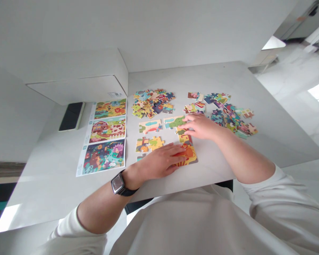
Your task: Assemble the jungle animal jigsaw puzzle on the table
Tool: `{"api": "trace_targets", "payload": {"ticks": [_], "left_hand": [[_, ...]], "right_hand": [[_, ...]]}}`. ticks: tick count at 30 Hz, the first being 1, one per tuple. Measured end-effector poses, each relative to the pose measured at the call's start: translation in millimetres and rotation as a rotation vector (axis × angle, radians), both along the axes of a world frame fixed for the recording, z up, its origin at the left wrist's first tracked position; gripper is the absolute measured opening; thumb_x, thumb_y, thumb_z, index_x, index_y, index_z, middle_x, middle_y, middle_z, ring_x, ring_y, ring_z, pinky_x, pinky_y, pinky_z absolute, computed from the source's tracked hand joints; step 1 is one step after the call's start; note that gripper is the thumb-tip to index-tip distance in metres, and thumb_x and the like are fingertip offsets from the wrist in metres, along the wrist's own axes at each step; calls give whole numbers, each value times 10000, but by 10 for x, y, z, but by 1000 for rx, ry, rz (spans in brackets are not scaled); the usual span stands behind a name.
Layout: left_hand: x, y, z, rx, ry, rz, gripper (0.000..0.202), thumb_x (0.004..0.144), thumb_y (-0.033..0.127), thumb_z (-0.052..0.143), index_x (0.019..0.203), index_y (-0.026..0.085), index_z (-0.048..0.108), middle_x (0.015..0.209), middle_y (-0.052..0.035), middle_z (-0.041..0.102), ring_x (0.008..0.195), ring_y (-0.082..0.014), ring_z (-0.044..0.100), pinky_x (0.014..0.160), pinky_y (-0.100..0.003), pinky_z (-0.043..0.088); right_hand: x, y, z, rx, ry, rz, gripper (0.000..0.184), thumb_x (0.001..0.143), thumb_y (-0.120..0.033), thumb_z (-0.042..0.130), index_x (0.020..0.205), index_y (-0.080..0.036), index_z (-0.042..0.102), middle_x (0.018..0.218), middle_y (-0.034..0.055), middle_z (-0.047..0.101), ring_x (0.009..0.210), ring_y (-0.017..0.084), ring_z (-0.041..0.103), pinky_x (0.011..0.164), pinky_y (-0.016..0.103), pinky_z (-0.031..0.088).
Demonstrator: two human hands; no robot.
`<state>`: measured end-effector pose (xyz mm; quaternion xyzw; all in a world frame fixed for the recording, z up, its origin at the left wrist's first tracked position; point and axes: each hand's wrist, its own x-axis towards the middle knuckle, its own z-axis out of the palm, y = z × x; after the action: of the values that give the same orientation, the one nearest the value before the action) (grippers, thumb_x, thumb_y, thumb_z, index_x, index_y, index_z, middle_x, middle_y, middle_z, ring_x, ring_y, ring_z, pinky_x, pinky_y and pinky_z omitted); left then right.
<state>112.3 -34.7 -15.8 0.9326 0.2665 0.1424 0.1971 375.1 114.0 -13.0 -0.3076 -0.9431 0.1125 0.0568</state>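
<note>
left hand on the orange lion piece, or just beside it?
Touching. The head view shows the left hand lying flat, its fingertips resting on the orange lion piece.

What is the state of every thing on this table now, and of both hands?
left hand, flat on the joined lion pieces
right hand, fingertips on a small piece beside the elephant pieces
left pile of pieces, loose, unjoined
right pile of pieces, loose, spread out
reference sheet, flat, pictures face up
phone, lying flat, screen dark
smartwatch, on left wrist, screen dark
</note>
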Motion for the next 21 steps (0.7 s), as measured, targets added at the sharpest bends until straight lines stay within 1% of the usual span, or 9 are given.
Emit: {"api": "trace_targets", "payload": {"ticks": [3, 5, 6, 10, 13, 18, 21], "left_hand": [[-4, -3, -6, 10, -1, 4, 447, 1074, 286, 617, 1517, 284, 676, 1633, -124, 606, 1566, -321, 524, 1339, -535, 419], [-5, -7, -14, 17, 3, 2, 431, 1080, 292, 607, 1504, 288, 685, 1628, -118, 612, 1559, -319, 532, 1338, -539, 418], [-5, -9, -18, 22, 7, 2, 421, 1083, 295, 602, 1495, 289, 691, 1625, -113, 616, 1557, -316, 534, 1339, -540, 417], [-11, -11, -32, 49, 13, 4, 404, 1090, 299, 595, 1478, 270, 700, 1621, -109, 621, 1560, -311, 529, 1341, -520, 415], [-19, -7, -30, 55, 18, 2, 399, 1089, 311, 601, 1470, 251, 704, 1619, -118, 621, 1551, -319, 538, 1331, -512, 428], [-20, -3, -18, 53, 32, -7, 380, 1091, 304, 604, 1455, 274, 711, 1616, -92, 630, 1551, -303, 539, 1339, -512, 417], [-18, -12, 4, 60, 32, -16, 386, 1085, 274, 604, 1456, 275, 709, 1607, -93, 637, 1541, -294, 549, 1344, -511, 408]], "right_hand": [[50, 22, 9, -5, 47, 10, 441, 1002, -227, 717, 1427, -333, 770, 1395, 110, 733, 1308, 328, 662, 1142, 515, 493], [75, 42, 9, 3, 82, -4, 516, 971, -230, 753, 1479, -317, 732, 1462, 113, 711, 1342, 341, 650, 1154, 525, 503], [80, 50, 6, 8, 87, -11, 523, 957, -245, 774, 1475, -306, 735, 1480, 116, 706, 1354, 349, 646, 1160, 533, 506], [51, 50, -6, 2, 54, 1, 424, 967, -274, 778, 1391, -270, 786, 1480, 120, 726, 1383, 356, 647, 1198, 566, 483], [17, 30, -3, 4, 39, -2, 410, 978, -254, 762, 1388, -254, 785, 1500, 126, 721, 1400, 356, 643, 1213, 584, 468], [9, 14, 0, 11, 40, -11, 400, 990, -271, 751, 1388, -283, 786, 1499, 116, 722, 1384, 353, 651, 1198, 580, 480], [19, 18, -19, 13, 38, -12, 399, 994, -291, 748, 1391, -293, 785, 1501, 117, 716, 1385, 360, 643, 1192, 586, 478]]}}
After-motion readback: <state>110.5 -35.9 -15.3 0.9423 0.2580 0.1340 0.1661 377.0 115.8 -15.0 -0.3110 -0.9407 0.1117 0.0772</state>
